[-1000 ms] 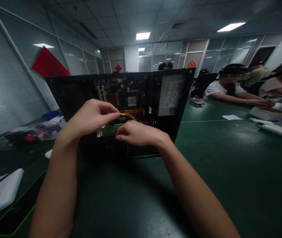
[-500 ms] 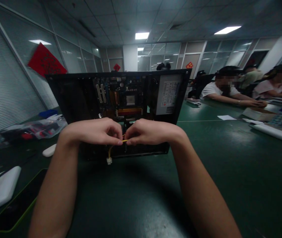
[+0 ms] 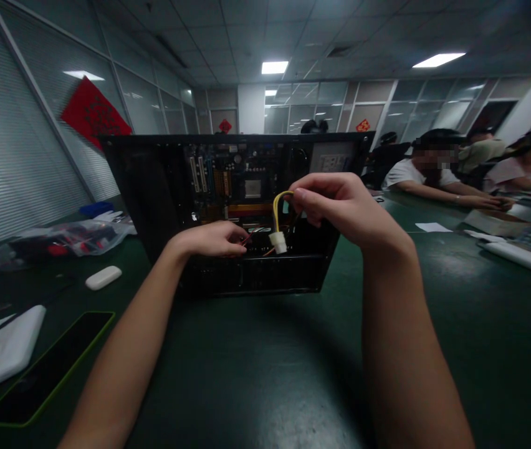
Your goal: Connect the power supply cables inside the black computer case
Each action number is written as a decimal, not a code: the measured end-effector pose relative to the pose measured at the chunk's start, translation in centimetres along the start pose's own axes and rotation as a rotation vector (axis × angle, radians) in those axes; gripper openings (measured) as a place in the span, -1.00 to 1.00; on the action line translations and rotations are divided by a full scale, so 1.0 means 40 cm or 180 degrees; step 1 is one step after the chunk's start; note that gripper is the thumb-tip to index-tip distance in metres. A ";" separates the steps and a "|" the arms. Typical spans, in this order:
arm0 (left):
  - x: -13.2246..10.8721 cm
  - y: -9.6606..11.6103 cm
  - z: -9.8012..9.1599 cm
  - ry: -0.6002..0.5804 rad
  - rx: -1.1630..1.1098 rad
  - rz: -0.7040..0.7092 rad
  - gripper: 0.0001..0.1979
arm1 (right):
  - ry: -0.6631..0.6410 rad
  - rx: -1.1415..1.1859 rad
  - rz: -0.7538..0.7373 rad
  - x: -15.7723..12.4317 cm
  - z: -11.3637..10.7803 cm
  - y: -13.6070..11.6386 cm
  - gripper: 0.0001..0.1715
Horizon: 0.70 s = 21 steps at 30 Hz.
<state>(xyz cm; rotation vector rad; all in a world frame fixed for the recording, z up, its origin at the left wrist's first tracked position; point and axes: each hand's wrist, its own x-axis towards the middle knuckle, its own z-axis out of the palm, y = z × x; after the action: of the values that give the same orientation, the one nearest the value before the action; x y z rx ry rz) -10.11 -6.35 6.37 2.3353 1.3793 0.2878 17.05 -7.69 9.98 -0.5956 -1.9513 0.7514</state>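
An open black computer case (image 3: 251, 284) stands on the green table, its motherboard (image 3: 252, 187) showing inside. My right hand (image 3: 340, 202) pinches a yellow and black power cable (image 3: 277, 209) in front of the power supply (image 3: 333, 157), which it partly covers. From that cable hangs a white plug (image 3: 278, 242), free in the air. Lower and to the left, my left hand (image 3: 214, 239) reaches into the case with thumb and fingers closed on thin red and dark wires (image 3: 247, 239). Where those wires run deeper inside is too dark to make out.
On the left of the table (image 3: 270, 374) lie a black phone with a green edge (image 3: 50, 371), a white phone-like device (image 3: 10, 346), a white earbud case (image 3: 103, 277) and a plastic bag (image 3: 69, 240). Across on the right, people sit near an open box (image 3: 492, 219).
My hands have parted. The right has risen to the right, lifting the cable and its white plug; the left has shifted slightly right and now grips thin wires.
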 end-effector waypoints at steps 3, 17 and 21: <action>-0.002 0.000 -0.017 0.0348 -0.0204 -0.0039 -0.63 | -0.0045 0.0117 0.0031 -0.001 0.000 0.004 -0.61; -0.019 0.016 -0.048 0.2217 -0.0268 0.0008 -0.60 | -0.0248 -0.1258 0.0361 0.069 0.161 0.101 -0.69; -0.027 0.010 -0.055 0.2140 -0.0025 -0.0094 -0.62 | -0.0223 -0.1499 0.0535 0.076 0.172 0.105 -0.71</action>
<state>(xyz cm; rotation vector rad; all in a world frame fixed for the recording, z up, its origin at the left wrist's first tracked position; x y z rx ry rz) -11.15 -6.94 8.57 2.3012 1.6796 1.1455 10.00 -4.53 6.15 -1.0370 -2.1767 0.4116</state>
